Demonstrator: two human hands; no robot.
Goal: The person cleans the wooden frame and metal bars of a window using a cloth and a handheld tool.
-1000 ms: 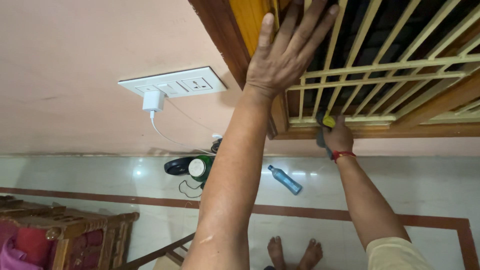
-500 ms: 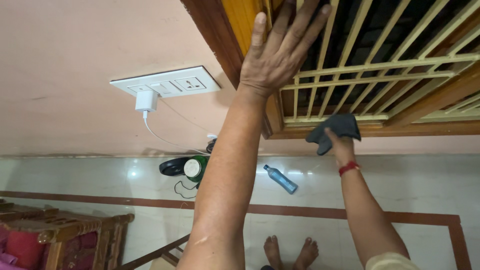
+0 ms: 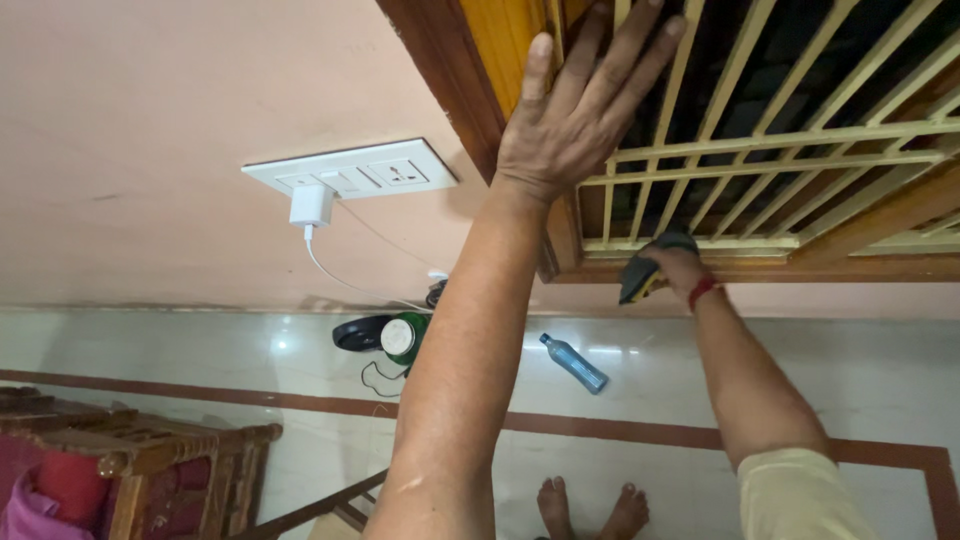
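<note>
While my left hand (image 3: pixel 575 120) lies spread flat, fingers splayed against the yellow window grille (image 3: pixel 780 140) and the wooden frame (image 3: pixel 470 75) beside it, my right hand (image 3: pixel 672 268) is bunched around a dark grey cloth (image 3: pixel 640 275), pressing it on the grille's bottom rail. Down on the floor (image 3: pixel 850 370) a blue bottle (image 3: pixel 574 362) lies on its side, near a green-and-black gadget (image 3: pixel 385 335). A white charger (image 3: pixel 311 204) sits plugged into the wall switchboard (image 3: pixel 350 167).
</note>
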